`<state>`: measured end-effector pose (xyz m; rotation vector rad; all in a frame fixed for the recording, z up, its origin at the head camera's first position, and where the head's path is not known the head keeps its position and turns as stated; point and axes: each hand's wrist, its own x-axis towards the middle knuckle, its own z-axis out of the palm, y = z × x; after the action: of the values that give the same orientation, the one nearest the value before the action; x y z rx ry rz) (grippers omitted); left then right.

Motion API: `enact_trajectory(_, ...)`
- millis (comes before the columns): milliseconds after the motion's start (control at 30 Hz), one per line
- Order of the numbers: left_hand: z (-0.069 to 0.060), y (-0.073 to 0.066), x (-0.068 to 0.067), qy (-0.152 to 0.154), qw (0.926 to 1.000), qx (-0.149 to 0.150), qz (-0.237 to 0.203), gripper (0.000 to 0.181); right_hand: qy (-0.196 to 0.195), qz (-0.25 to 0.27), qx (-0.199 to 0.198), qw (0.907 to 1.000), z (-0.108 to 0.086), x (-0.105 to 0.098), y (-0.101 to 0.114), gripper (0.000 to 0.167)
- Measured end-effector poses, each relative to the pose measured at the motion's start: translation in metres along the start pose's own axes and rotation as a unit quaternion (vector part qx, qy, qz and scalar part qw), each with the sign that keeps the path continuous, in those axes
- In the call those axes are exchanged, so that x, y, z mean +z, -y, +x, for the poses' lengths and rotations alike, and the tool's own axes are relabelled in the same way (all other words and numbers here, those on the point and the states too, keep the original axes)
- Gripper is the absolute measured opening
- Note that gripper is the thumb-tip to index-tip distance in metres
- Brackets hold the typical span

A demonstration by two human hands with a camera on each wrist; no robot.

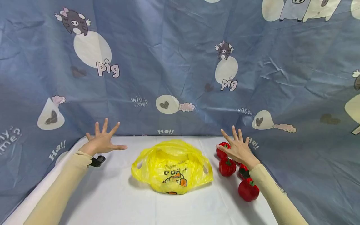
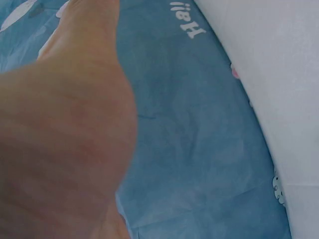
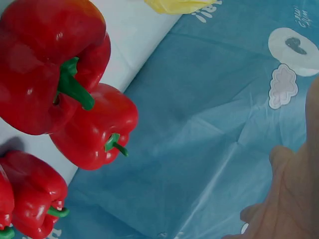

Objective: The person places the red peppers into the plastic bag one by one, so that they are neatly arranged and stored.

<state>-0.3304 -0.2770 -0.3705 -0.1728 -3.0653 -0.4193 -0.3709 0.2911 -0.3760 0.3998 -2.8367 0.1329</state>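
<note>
A yellow plastic bag [image 1: 160,175] with dark and orange print and two handle loops sits on the white table between the hands. My left hand [image 1: 102,142] is held up left of the bag, fingers spread, touching nothing. On the other side my right hand [image 1: 238,150] is also raised with spread fingers and holds nothing. Beneath and beside it lie several red bell peppers [image 1: 248,190] with green stems, partly hidden by the hand and sleeve. The right wrist view shows these peppers [image 3: 37,64] close up, apart from the hand [image 3: 284,199]. Skin of the left hand [image 2: 75,129] fills much of the left wrist view.
A blue cloth [image 1: 180,62] with pig prints hangs behind the table and along both sides. The white tabletop [image 1: 112,200] ends against it at the back. A black strap device [image 1: 97,161] is on the left wrist.
</note>
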Motion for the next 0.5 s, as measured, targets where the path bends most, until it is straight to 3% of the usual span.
enact_trajectory(500,0.002,-0.003,0.003,0.013,0.9996,-0.005,-0.026,0.119,-0.019,0.031,-0.018,0.9992,0.008,0.008,0.013,0.09)
